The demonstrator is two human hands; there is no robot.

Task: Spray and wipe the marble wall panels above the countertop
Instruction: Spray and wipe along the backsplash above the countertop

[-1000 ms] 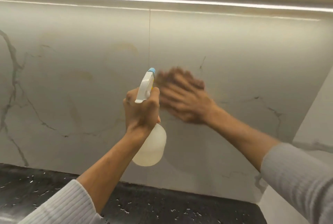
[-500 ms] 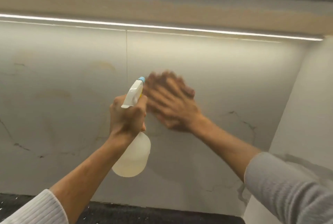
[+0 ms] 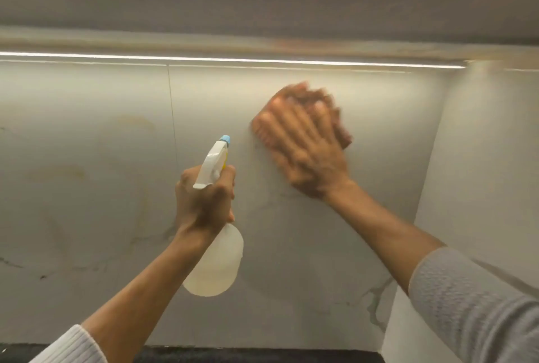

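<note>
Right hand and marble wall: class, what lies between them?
A brown cloth, pressed flat against the wall under the straight fingers of the right hand. The head view shows it, blurred by motion.

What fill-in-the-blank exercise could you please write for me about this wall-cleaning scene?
The left hand grips a translucent white plastic spray bottle whose nozzle tip is ____.
The right hand presses a ____ cloth against the veined marble wall panel.
A glowing white light strip runs ____ the panel.
Missing words: blue; brown; above.
</note>
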